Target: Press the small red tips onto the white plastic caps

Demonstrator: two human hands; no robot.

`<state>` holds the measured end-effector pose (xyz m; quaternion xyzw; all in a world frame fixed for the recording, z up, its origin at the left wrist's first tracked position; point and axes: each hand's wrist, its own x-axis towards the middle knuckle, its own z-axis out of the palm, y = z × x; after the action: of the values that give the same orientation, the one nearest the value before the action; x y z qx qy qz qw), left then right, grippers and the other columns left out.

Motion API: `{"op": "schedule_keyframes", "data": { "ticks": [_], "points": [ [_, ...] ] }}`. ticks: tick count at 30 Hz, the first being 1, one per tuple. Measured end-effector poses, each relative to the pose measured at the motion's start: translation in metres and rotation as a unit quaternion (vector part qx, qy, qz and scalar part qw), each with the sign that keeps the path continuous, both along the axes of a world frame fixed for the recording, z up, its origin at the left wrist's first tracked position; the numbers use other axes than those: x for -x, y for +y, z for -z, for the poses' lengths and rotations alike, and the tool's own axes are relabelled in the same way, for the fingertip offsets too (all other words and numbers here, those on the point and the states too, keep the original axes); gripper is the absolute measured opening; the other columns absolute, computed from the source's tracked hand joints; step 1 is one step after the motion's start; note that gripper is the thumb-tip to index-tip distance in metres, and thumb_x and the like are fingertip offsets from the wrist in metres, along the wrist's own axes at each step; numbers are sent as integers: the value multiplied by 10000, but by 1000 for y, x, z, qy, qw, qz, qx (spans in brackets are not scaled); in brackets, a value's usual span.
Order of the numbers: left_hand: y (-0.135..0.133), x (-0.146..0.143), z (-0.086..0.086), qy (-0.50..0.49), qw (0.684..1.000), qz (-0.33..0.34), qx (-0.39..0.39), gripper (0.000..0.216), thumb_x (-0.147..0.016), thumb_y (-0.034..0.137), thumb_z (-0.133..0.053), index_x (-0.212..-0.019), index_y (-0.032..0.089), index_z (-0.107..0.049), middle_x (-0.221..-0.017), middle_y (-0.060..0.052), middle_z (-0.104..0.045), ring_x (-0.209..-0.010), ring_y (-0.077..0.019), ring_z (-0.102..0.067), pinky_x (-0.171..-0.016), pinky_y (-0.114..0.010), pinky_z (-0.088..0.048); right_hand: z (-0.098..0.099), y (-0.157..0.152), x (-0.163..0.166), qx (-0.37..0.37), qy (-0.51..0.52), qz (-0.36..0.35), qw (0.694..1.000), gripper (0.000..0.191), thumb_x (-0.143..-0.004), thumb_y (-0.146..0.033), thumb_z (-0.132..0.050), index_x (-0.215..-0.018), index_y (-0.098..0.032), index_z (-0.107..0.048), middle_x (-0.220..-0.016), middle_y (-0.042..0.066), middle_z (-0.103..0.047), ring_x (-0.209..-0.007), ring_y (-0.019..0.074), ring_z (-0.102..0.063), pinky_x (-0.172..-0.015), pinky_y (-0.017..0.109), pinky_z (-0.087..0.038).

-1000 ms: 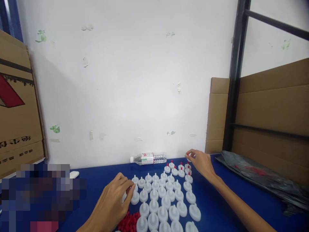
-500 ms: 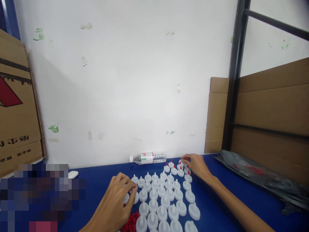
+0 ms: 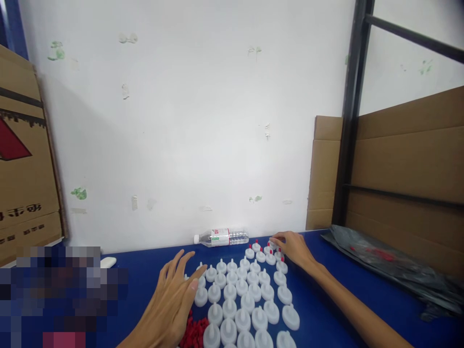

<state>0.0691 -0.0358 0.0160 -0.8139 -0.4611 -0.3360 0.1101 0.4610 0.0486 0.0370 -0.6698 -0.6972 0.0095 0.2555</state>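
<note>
Rows of white nozzle caps (image 3: pixel 241 287) stand upright on the blue table. My left hand (image 3: pixel 170 295) hovers at their left side with its fingers spread, holding nothing, and hides some of the caps. Below it lies a heap of small red tips (image 3: pixel 195 332), partly covered by the hand. At the far right of the rows, several white caps wear red tips (image 3: pixel 270 257). There my right hand (image 3: pixel 292 246) has its thumb and fingers closed at the top of a white nozzle cap (image 3: pixel 271 245); its red tip is hidden by the fingers.
A clear plastic bottle (image 3: pixel 222 237) lies on its side against the wall. A grey plastic bag (image 3: pixel 380 256) is at the right, beneath cardboard (image 3: pixel 409 159) and a dark metal frame (image 3: pixel 350 140). At the left stand a cardboard box (image 3: pixel 29 183) and a white object (image 3: pixel 108 262).
My left hand's fingers have spread apart and its thumb has lifted from the caps. My right hand stays at the same back cap, almost unmoved.
</note>
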Motion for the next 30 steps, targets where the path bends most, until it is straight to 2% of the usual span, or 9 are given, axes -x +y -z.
{"op": "schedule_keyframes", "data": {
  "ticks": [5,9,11,14,16,19,24,27,30],
  "points": [
    [1,-2,1,11,1000,9,-13,454,-1086,282,-290,-1417,315,-599,-1640,-49,-337,-1515,-358,-263,-1163,-661,-333,-7,0,-4,-24,22,2,999,316,-1005,-368,-636,-1262,-185,-619,-1278,88,-634,-1064,234,-661,-903,445,-573],
    [-1,-4,-9,10,999,25,-32,358,-1024,302,-441,-1304,290,-663,-1455,-90,-532,-1385,-357,-433,-1068,-588,-476,-29,-9,-9,-12,56,-29,998,288,-1034,-373,-505,-1089,-181,-712,-1009,104,-739,-923,235,-691,-847,382,-546],
    [-2,-6,-17,10,999,36,-24,285,-994,269,-475,-1160,268,-707,-1275,-97,-624,-1215,-324,-552,-971,-511,-534,-40,-18,-10,38,74,-84,993,332,-992,-415,-510,-1019,-188,-751,-851,87,-765,-767,222,-700,-736,327,-537],
    [-2,-7,-28,28,997,72,25,247,-1000,232,-467,-976,239,-713,-1039,-75,-676,-985,-268,-601,-848,-423,-517,-46,-31,-8,162,91,-184,965,329,-843,-463,-676,-992,-192,-789,-756,40,-776,-571,180,-676,-566,264,-512],
    [0,-5,-32,50,991,100,72,250,-1005,219,-480,-894,236,-704,-936,-48,-682,-905,-243,-594,-820,-395,-485,-43,-36,-5,230,96,-230,941,327,-736,-417,-766,-975,-196,-806,-740,30,-780,-523,173,-670,-515,246,-501],
    [1,3,-35,54,981,128,132,231,-991,195,-523,-831,237,-684,-857,-10,-676,-849,-207,-595,-831,-356,-465,-36,-37,-1,260,100,-259,925,260,-681,-340,-789,-895,-197,-820,-721,28,-774,-512,164,-660,-513,241,-499],
    [1,10,-35,54,969,145,192,138,-916,144,-634,-837,242,-690,-838,17,-687,-831,-175,-624,-755,-274,-469,-40,-34,5,181,107,-260,943,174,-750,-338,-753,-816,-185,-802,-733,40,-763,-632,189,-685,-583,252,-510],
    [-1,6,-34,56,966,157,199,163,-901,127,-649,-824,253,-719,-836,26,-690,-856,-173,-628,-808,-274,-474,-46,-37,12,87,114,-237,961,243,-889,-417,-639,-922,-201,-747,-920,53,-772,-772,199,-700,-647,260,-517],
    [-1,0,-33,62,962,178,200,218,-905,111,-628,-811,268,-748,-855,29,-703,-876,-168,-630,-869,-278,-469,-47,-40,22,18,111,-214,970,288,-989,-454,-500,-1017,-219,-663,-958,48,-751,-743,181,-674,-639,269,-503]
  ]
}}
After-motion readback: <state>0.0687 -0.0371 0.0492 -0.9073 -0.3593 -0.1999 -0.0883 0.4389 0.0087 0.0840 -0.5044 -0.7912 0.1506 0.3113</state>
